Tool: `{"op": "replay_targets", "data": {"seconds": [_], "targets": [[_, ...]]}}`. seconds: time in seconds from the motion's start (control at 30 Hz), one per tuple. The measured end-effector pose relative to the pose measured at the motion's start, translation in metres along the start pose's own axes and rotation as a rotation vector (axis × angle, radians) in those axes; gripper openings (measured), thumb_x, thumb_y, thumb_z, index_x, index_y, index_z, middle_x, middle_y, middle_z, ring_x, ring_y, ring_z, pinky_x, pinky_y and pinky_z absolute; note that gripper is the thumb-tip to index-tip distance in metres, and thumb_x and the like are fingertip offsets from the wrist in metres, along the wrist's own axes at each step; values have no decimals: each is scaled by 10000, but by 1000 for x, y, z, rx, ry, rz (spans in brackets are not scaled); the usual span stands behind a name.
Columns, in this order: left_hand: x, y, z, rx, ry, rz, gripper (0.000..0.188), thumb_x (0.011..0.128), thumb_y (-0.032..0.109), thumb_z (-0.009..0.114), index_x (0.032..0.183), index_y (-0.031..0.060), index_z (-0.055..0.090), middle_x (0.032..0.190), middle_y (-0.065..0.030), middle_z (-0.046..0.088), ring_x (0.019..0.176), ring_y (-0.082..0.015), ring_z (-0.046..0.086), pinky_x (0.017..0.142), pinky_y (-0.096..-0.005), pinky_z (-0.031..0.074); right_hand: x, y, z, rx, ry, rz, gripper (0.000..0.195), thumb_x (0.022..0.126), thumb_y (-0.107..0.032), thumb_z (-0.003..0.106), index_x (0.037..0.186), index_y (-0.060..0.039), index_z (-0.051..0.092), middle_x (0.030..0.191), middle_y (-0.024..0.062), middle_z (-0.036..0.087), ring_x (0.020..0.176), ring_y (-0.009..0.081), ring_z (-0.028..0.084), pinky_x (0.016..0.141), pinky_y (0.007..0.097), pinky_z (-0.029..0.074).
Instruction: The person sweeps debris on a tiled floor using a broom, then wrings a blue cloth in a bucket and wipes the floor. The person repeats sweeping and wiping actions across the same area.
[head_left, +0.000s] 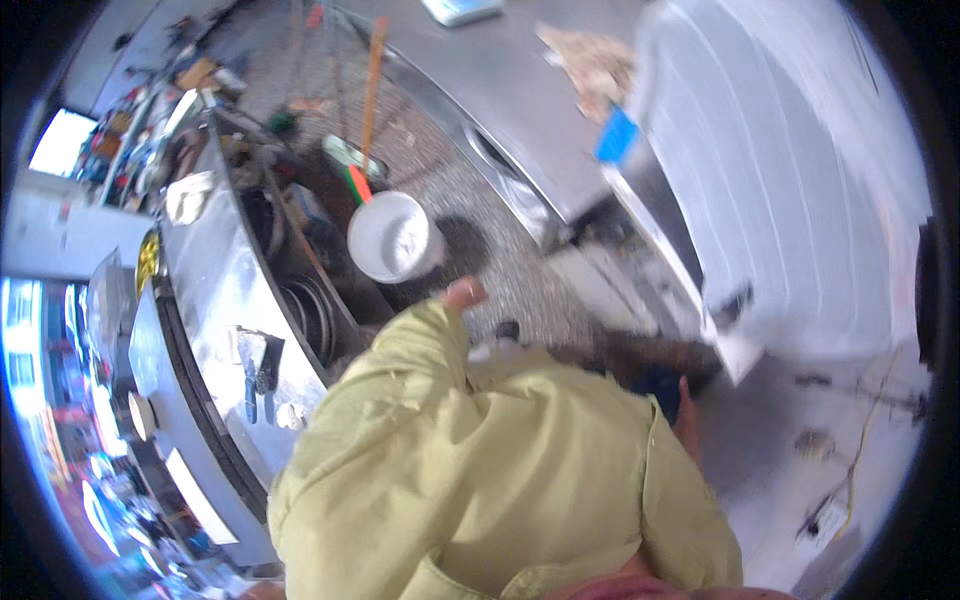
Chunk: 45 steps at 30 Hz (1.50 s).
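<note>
My left hand (466, 293) shows at the end of a yellow-green sleeve, over the floor and just below a white plastic bucket (390, 237); a gap separates it from the bucket. Its fingers are blurred, and I cannot tell their pose. At the right of my body, part of my right hand (684, 409) shows beside the sleeve, mostly hidden, near a dark blue thing low down. Whether it holds anything cannot be seen. On the steel table at left lie a blue-handled scraper or brush (251, 394) and a crumpled white lump (291, 415).
A steel counter (480, 90) with crumpled brown paper (596, 67) stands ahead, and a large pale ribbed panel (765, 187) fills the right. Black round pans (307, 319) sit under the left table (217, 277). An orange handle (373, 90) stands beyond the bucket.
</note>
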<state>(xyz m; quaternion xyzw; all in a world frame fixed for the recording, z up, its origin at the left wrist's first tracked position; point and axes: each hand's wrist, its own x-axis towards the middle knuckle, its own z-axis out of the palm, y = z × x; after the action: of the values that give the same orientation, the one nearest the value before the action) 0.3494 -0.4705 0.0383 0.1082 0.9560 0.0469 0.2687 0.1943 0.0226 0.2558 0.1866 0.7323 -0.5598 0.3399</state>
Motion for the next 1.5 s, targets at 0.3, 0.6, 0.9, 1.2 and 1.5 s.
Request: {"op": "replay_targets", "data": {"seconds": [0.3,0.6,0.9,1.2,1.5], "targets": [[-109,-75,65,-1211,75,-791,234,801,257,492,868,90,641,812,-102,625,773,-235,606,678,-369,482,43,-87,228,-385,-340,3,421,730,-302,642,992,14,548,890,106,596,770,188,589,691,311,476],[-109,-36,-91,-2526,576,-785,990,604,637,601,1334,133,162,1299,-252,221,1215,-411,206,910,-554,280,91,-129,359,-334,-914,306,392,746,-274,623,1028,-19,526,937,102,593,800,202,591,712,349,491],[-131,-19,-85,-2773,1146,-724,246,777,215,507,943,38,550,881,-92,601,781,-199,593,753,-318,477,35,-125,479,-551,-1117,93,741,676,-134,691,1269,-53,254,1102,90,491,900,185,545,697,322,488],[-146,-80,-23,-2888,1513,-529,509,809,487,462,1074,54,504,1023,-95,574,900,-207,565,795,-324,458,75,-86,580,-1006,-1016,-88,233,836,-227,501,957,-27,502,717,79,569,438,147,520,375,232,454],[-177,-169,70,-2911,1808,-962,519,780,382,557,1167,82,385,886,-117,516,667,-187,547,544,-282,472,118,-30,724,-1295,-1080,-225,346,833,-256,481,1006,43,477,758,142,580,534,199,579,430,290,480]]}}
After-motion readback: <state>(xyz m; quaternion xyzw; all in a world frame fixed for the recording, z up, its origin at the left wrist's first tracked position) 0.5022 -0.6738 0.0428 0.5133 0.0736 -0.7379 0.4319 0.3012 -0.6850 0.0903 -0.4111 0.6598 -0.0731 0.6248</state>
